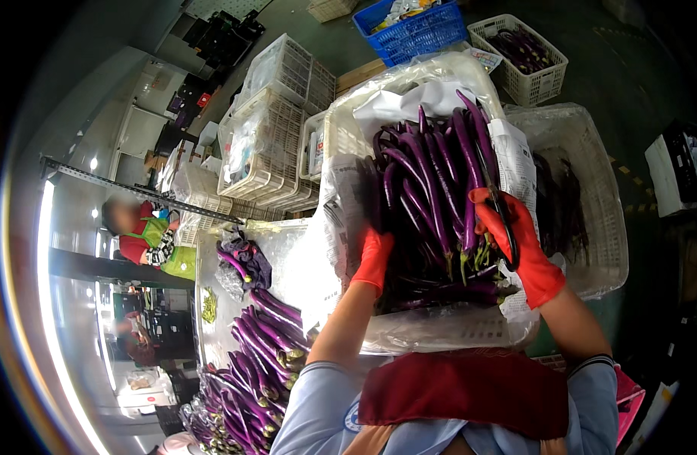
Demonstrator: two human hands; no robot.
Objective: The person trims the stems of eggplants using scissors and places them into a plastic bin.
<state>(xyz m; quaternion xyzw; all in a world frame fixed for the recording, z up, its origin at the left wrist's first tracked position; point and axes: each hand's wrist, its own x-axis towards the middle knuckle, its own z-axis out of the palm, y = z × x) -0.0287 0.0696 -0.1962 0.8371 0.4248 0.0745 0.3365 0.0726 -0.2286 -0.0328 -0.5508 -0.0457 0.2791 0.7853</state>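
Long purple eggplants [431, 176] lie heaped in a white plastic crate [348, 122] lined with clear film and printed paper. My left hand [375, 256], in a red rubber glove, reaches down inside the crate's left side, against the eggplants; its fingers are partly hidden. On the right side, my right hand [507, 227], gloved likewise, is closed around black-handled scissors [503, 227], whose blades point up and away over the eggplants. The printed paper liner [513, 156] stands up beside that hand.
Eggplants [263, 341] are piled on a metal table [212, 341] at left, near a dark cloth [257, 267]. Another crate [604, 227] adjoins on the right. Stacked crates [268, 142], a blue crate [416, 37] and an eggplant crate [533, 85] stand beyond. A person [149, 233] is at far left.
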